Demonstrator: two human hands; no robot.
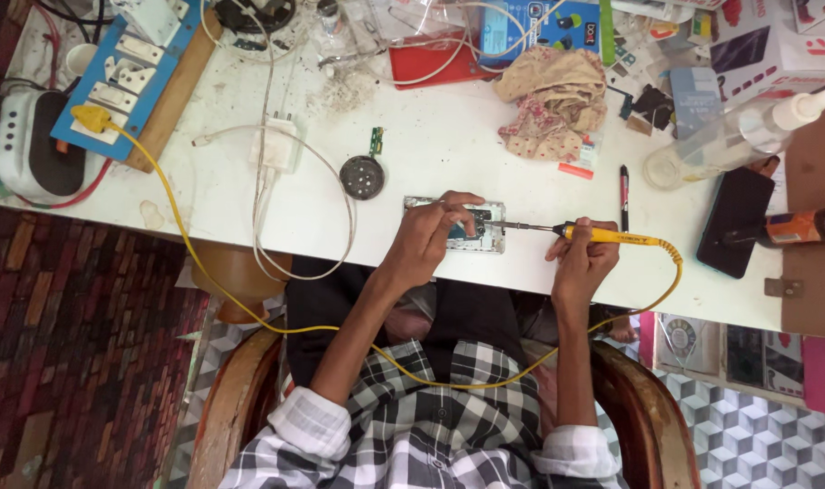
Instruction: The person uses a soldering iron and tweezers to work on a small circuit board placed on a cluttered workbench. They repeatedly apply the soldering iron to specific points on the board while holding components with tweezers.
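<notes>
An opened phone [496, 237] with its circuit board showing lies on the white table [430, 136] near the front edge. My left hand [426, 240] rests on it, fingertips pinched down on the board. My right hand [583, 258] grips a yellow-handled soldering iron [612, 237]. Its metal tip points left and reaches the phone's right side. The iron's yellow cable [249, 312] loops under my arms and runs up to a yellow plug [91, 118] in a blue switchboard [127, 77].
A round black speaker part [362, 177] and a white charger [276, 149] lie left of the phone. A crumpled cloth [553, 100], pen [623, 195], clear bottle [738, 136], black phone [734, 222] and brown bottle [806, 226] sit to the right. Boxes and a red case [430, 63] crowd the far edge.
</notes>
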